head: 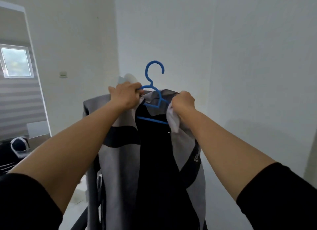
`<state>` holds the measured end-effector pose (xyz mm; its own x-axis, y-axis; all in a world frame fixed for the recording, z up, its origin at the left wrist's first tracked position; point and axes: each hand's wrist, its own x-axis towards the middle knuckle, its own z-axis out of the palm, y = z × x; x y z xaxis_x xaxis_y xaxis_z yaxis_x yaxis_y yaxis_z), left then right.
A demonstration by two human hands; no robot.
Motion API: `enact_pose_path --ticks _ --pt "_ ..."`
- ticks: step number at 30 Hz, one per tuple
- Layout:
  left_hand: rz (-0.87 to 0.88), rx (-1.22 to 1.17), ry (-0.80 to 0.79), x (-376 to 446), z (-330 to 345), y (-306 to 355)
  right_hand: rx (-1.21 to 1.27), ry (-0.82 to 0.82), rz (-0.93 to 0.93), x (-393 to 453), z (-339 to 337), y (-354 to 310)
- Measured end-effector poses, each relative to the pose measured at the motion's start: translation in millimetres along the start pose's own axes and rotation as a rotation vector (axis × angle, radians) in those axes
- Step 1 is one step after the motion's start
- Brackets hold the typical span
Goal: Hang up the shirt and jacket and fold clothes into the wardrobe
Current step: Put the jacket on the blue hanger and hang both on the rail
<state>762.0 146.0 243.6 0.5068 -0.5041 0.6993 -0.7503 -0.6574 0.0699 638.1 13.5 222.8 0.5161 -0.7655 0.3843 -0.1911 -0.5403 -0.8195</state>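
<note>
Hands [152, 99] on jacket [120, 144], white walls [240, 58]

Home room, likely bedroom: plain white walls [240, 58], wall light switch [63, 74], small window [16, 62] seen at left, dark clothes pile [12, 152] lower left, jacket [120, 161] on blue hanger [152, 85].

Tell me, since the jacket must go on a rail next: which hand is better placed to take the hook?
Probably the left hand: it grips the hanger just below the hook, while the right hand pinches the jacket shoulder farther away.
</note>
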Motion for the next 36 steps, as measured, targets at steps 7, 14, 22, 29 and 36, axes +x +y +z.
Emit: enact_pose_path --ticks 7,14,22,29,36 --pt "-0.135 -0.357 0.198 0.3 -6.2 -5.8 -0.614 -0.034 -0.539 4.6 -6.6 12.1" --pt "-0.128 -0.484 0.262 0.4 -7.5 -24.0 -0.487 0.201 -0.930 4.7 -27.4 21.9" --pt "-0.096 -0.592 0.235 3.3 -0.7 -48.0 -0.410 -0.080 -0.659 0.7 -35.8 9.5" --pt "-0.218 -0.281 0.216 -12.2 13.0 -69.4 -0.450 0.062 -0.624 2.0 -25.4 9.3" --pt "-0.124 -0.667 0.221 -24.4 29.4 -4.2 -0.513 0.186 -0.581 -0.6 -6.8 -1.6"
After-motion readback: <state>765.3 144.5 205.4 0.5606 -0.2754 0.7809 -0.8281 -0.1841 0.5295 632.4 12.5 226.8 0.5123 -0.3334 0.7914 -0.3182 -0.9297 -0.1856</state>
